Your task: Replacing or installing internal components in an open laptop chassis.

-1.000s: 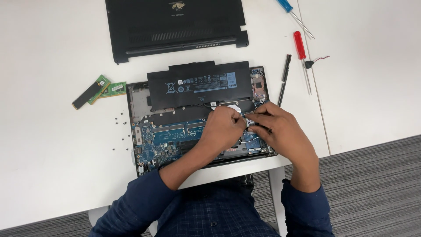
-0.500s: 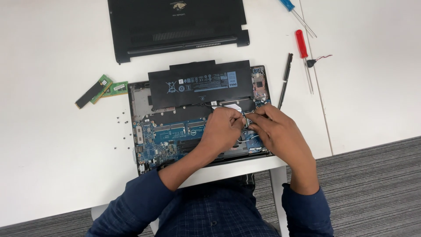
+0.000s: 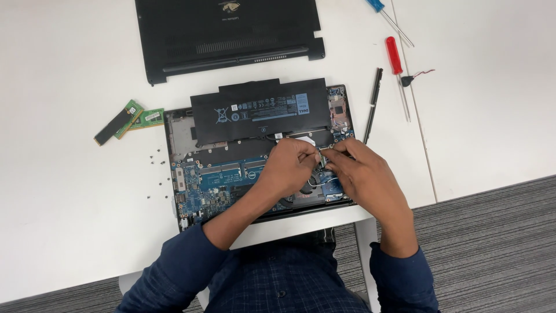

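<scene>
Two hands meet over the opened black laptop chassis (image 3: 185,174): your left hand (image 3: 292,165) and right hand (image 3: 362,174) are both pinched, fingertips nearly touching, on a small silvery part (image 3: 320,153) just below the long black battery (image 3: 260,110), which runs left to right. Neither is nearer. On the white worktop (image 3: 69,203), green memory sticks (image 3: 124,120) lie left and a red-handled screwdriver (image 3: 397,66) right.
</scene>
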